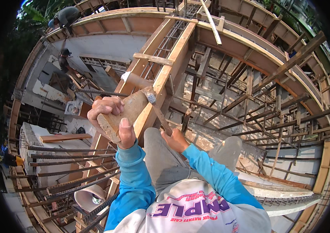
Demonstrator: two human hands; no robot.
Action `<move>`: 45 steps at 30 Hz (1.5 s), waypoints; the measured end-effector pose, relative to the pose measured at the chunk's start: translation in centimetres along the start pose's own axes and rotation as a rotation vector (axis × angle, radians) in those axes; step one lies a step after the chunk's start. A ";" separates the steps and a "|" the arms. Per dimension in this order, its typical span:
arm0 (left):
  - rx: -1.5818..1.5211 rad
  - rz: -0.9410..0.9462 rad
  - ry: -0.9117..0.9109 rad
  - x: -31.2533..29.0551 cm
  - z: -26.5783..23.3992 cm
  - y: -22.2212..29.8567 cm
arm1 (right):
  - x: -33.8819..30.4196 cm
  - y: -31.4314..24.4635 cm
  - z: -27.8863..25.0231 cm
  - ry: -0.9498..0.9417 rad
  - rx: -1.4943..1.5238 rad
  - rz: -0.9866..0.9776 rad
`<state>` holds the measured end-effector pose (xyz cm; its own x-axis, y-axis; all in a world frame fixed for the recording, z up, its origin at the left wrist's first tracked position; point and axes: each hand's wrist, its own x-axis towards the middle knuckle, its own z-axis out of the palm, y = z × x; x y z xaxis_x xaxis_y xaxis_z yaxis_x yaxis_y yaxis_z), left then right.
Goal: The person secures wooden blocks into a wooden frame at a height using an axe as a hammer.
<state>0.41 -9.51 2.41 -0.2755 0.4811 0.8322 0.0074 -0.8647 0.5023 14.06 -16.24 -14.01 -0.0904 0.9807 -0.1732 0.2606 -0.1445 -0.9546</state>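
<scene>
My left hand (110,116) is closed round a short, thick wooden board (130,110), thumb on its near edge and fingers over its far side. My right hand (175,140) grips the wooden handle of a hammer (160,118). The hammer's metal head (150,98) is at the board's upper right corner; whether it touches cannot be told. Just beyond the board lies a short pale tube (137,80) at the timber formwork (170,66). My grey-trousered legs (161,155) are at the formwork's near end.
Steel reinforcing bars (71,157) jut out beside my left arm. Bars run inside the formwork, crossed by a wooden slat (153,59). To the right, many timber props (246,101) stand well below. Two people work at the upper left, one bending over (67,17), one lower down (64,64).
</scene>
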 end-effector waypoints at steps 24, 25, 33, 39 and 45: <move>-0.082 -0.016 0.110 0.6 -0.5 1.7 | 0.0 -1.7 -2.2 -0.086 0.015 0.010; -0.102 -0.015 0.107 0.8 -0.3 2.0 | 0.1 -1.9 -2.5 -0.091 0.003 0.017; -0.051 -0.051 0.109 2.4 0.5 3.0 | 1.1 -2.2 -2.1 -0.114 0.022 0.054; 0.060 -0.134 0.086 4.6 0.4 0.8 | 2.3 -2.3 -0.9 -0.161 0.017 0.036; -0.078 -0.205 0.089 6.0 -1.3 -0.2 | -0.6 -8.3 -3.1 -0.024 0.201 -0.224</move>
<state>-2.49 -6.58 7.01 -0.3472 0.6363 0.6889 -0.1309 -0.7603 0.6362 14.90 -15.22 -5.24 -0.1478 0.9881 0.0435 0.0366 0.0495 -0.9981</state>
